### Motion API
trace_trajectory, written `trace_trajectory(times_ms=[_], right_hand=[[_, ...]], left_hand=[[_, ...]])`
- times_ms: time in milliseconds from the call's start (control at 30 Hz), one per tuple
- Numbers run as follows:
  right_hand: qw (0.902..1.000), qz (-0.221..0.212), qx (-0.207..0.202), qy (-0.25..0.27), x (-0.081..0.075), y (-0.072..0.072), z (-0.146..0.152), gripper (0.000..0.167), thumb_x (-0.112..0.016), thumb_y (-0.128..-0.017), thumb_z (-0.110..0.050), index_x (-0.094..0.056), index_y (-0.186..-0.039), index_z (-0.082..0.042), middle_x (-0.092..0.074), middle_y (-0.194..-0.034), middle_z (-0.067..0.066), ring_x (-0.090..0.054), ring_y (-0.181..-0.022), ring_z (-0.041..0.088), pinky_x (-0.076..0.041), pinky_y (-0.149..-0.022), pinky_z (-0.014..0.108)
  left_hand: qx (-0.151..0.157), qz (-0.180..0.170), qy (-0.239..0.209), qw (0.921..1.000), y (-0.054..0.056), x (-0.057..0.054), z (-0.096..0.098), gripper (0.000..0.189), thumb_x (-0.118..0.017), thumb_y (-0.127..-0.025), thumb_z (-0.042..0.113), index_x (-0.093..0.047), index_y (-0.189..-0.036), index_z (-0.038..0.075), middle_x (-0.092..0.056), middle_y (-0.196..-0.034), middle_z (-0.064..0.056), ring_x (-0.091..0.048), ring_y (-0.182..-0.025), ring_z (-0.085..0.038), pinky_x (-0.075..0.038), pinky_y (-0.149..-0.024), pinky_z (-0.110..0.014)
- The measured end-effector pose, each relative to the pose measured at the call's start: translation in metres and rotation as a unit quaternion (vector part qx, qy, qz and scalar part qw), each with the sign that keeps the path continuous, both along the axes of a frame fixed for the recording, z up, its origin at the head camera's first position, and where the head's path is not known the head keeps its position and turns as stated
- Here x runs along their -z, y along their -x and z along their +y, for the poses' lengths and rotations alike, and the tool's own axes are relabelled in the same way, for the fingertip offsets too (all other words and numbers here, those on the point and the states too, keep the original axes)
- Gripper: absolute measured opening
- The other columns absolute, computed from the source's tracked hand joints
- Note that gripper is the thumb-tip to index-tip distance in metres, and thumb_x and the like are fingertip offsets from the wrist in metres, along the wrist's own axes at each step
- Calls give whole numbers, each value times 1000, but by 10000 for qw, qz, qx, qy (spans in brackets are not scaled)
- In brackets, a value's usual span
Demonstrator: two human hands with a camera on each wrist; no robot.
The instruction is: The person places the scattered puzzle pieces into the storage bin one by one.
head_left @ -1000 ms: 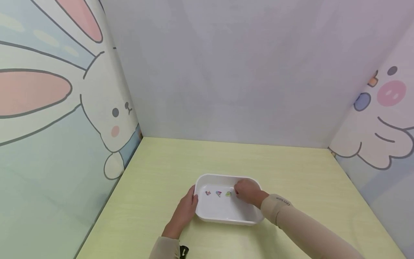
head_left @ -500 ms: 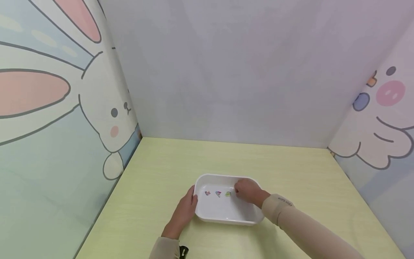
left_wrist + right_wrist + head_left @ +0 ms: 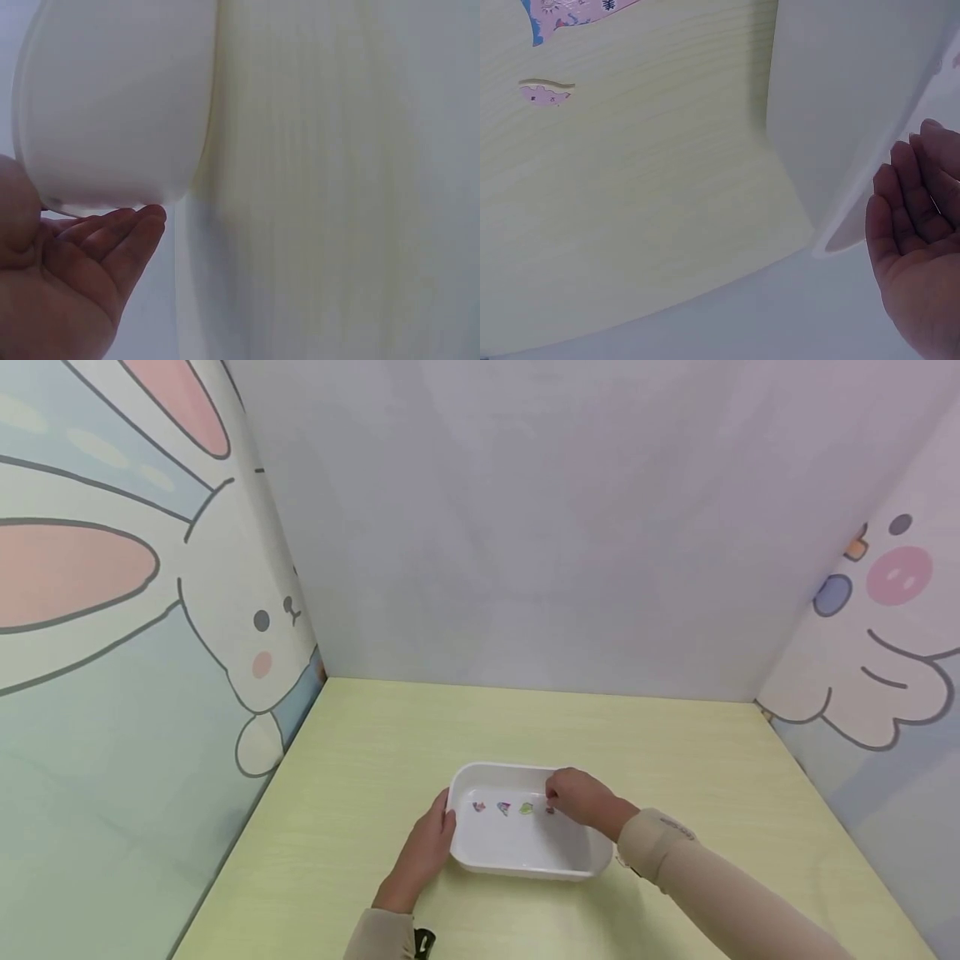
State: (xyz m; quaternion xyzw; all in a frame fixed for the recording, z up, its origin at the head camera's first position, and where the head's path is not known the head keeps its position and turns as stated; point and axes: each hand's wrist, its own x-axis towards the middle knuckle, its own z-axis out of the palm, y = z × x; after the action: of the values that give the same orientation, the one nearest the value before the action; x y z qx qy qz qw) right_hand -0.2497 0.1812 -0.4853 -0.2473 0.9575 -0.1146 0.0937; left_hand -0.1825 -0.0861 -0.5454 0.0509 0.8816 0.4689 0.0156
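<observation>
Bracing the white tray (image 3: 517, 871) at its left end, the left hand (image 3: 426, 847) has its thumb at the rim and its fingers against the outer wall; this grip presumably prevents sliding and leaves the interior unobstructed. The tray stands upright on the pale yellow table (image 3: 390, 731), toward the near side, a position judged convenient for both arms.

Inside, toward the far wall, lie a reddish piece (image 3: 478, 807), a multicoloured piece (image 3: 503, 808) and a green piece (image 3: 527, 808), apart from one another in a left-to-right row. The even gaps suggest deliberate spacing, perhaps so each can be viewed singly. A dark reddish piece (image 3: 551, 811) continues the row at its right end, directly by the right hand's fingertips.

The right hand (image 3: 581, 797) enters over the tray's right side, fingers bent together and directed downward, a posture suited to handling small items. Whether it pinches that last piece or merely stands over it cannot be determined; the fingertips' contact is hidden.

Outside the tray, the right wrist view records a large printed piece (image 3: 574, 13) and a small pink piece (image 3: 546, 94) on the table, apparently within reach.
</observation>
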Motion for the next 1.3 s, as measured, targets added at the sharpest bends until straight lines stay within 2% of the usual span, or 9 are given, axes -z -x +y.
trace_trajectory(times_ms=[233,400,533,767,1300], right_hand=[[9987,-253,403,177,-16,-2,6,3,-70,-89,-8,-70,-88,-6,-60,-79,-2,-54,-73,14,-51,-68,32],[9973,-242,574,379,-28,-2,17,5,-70,-89,-6,-71,-93,-3,-63,-86,0,-58,-80,17,-54,-72,34],[9965,-188,663,464,-33,-3,26,5,-69,-90,-6,-71,-93,-3,-63,-87,1,-60,-82,19,-54,-71,34],[9956,-113,694,614,-35,-7,41,7,-68,-90,-4,-71,-95,0,-64,-87,3,-61,-84,20,-54,-72,35],[9926,95,939,771,-31,-17,78,4,-68,-90,-5,-71,-91,-2,-63,-85,1,-62,-82,22,-54,-72,38]], left_hand=[[11,55,7,10000,0,-1,0,46,-42,-105,13,-35,-147,-3,-47,-141,-24,-46,-127,-39,-37,-103,-55],[22,92,30,10000,1,0,0,46,-42,-105,13,-36,-147,-3,-48,-140,-24,-46,-127,-39,-38,-103,-54],[-1,95,66,9999,1,1,0,46,-42,-104,13,-36,-147,-3,-48,-140,-24,-46,-127,-39,-37,-104,-54],[-36,77,64,9999,1,0,-3,46,-43,-104,13,-36,-147,-3,-47,-141,-24,-45,-128,-40,-37,-104,-55],[53,79,-35,9999,0,-1,0,46,-42,-104,13,-35,-147,-3,-47,-141,-23,-46,-128,-37,-37,-104,-54]])
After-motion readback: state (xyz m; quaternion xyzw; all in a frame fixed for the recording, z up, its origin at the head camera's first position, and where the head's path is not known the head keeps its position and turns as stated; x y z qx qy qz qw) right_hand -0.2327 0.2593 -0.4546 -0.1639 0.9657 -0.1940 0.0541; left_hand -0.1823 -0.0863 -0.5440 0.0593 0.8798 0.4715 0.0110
